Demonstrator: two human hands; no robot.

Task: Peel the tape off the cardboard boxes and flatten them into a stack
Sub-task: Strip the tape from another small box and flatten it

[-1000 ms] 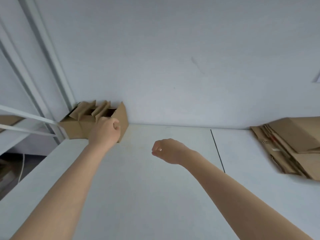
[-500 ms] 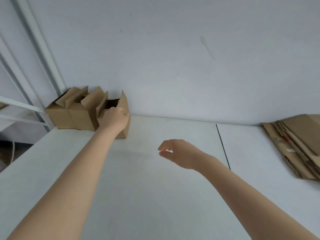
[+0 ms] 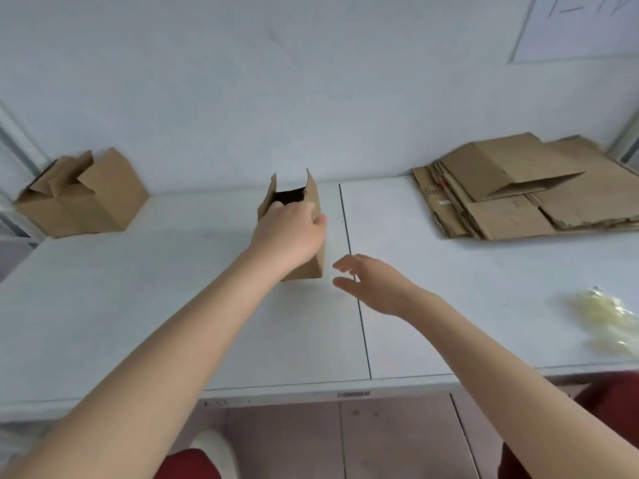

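Note:
A small open cardboard box (image 3: 313, 202) stands upright at the middle of the white table, its top flaps raised. My left hand (image 3: 288, 233) grips its near side, fingers over the rim. Just to its right, my right hand (image 3: 371, 281) hovers open, fingers spread, a short gap from the box. Another open cardboard box (image 3: 83, 198) sits at the far left against the wall. A stack of flattened boxes (image 3: 529, 191) lies at the far right of the table.
The white table (image 3: 138, 305) has a dark seam (image 3: 356, 288) running front to back beside the box. A crumpled clump of clear peeled tape (image 3: 605, 312) lies near the right front edge. A pale wall rises behind; red fabric shows below the table edge.
My left hand has pulled the small box away from the left boxes to the table's middle. My right hand has opened wider. The view has swung right and down.

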